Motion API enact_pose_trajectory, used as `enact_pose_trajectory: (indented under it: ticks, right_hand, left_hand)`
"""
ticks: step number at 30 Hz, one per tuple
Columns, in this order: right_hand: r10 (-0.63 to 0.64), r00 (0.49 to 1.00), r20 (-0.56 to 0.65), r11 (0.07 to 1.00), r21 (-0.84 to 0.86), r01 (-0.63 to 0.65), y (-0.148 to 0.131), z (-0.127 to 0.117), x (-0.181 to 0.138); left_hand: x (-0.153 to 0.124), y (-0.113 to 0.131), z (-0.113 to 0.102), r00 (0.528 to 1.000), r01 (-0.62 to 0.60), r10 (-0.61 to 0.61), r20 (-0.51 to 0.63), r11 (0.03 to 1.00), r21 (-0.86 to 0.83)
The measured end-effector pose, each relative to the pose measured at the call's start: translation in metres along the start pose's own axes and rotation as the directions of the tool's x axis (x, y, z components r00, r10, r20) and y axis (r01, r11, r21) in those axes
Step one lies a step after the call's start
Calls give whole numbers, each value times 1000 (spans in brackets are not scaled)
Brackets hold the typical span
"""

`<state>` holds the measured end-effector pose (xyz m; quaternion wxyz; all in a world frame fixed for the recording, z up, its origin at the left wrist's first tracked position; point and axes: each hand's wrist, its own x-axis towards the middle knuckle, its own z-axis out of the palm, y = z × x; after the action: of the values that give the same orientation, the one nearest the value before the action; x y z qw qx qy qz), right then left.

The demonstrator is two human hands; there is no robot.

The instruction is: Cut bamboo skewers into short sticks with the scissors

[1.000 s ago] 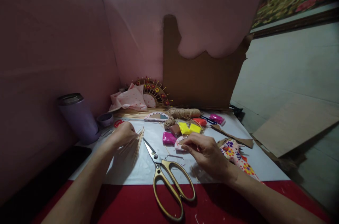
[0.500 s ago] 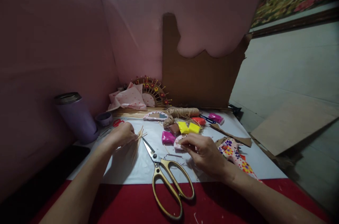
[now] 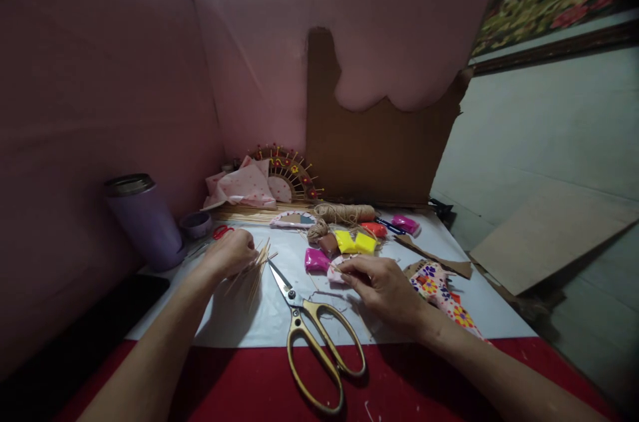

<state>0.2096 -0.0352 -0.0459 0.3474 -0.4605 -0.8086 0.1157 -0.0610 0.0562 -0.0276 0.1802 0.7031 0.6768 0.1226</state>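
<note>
My left hand [image 3: 233,254] is closed, its fingertips at the near side of a loose bunch of thin bamboo sticks [image 3: 260,269]; what it pinches is hidden. Across the white sheet, my right hand [image 3: 382,285] pinches a thin bamboo stick [image 3: 337,268] between thumb and forefinger. Between the hands lie large scissors [image 3: 293,305] with gold handles, blades closed and pointing away, their tip beside the bunch. A small piece covered in pale patterned cloth [image 3: 335,273] sits just behind my right fingertips.
Behind the hands are yellow clay packs [image 3: 355,242], a magenta pack [image 3: 316,259], twine [image 3: 344,212] and a decorated half-round fan [image 3: 294,169]. A purple tumbler [image 3: 144,222] stands left, near red-handled scissors [image 3: 222,231]. Flower-patterned cloth [image 3: 434,285] lies right. Cardboard [image 3: 379,149] rises behind.
My left hand has shifted very slightly, and a few sticks below it fan out more to the left. My right hand stays almost in place, still pinching its stick.
</note>
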Motion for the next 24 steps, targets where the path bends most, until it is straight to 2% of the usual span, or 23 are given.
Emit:
enact_pose_trajectory:
  ticks: [2,5,11,16,19,24]
  right_hand:
    - [24,999,34,999,34,-25,-3,-2,3]
    - [36,996,82,999,-17,-35,-8,0,13]
    - [4,998,65,994,-108,3,-13,14,38]
    - [-17,999,-45,991,-135,11,-16,1,31]
    - [-82,983,-164,988,-145,59,-17,-13,15]
    - [-201,931,-305,971,-192,146,-3,-17,-6]
  left_hand:
    - [0,0,2,1000,-11,12,25,1000,-15]
    - [2,-2,5,999,-20,21,37,999,-27]
    - [5,-3,2,999,-12,12,-35,1000,-1]
    - [7,-4,0,991,16,-17,-132,1000,-8]
    - [10,-7,-1,980,21,-27,-198,999,-30]
    - [13,-2,0,966,-74,54,-252,995,-73]
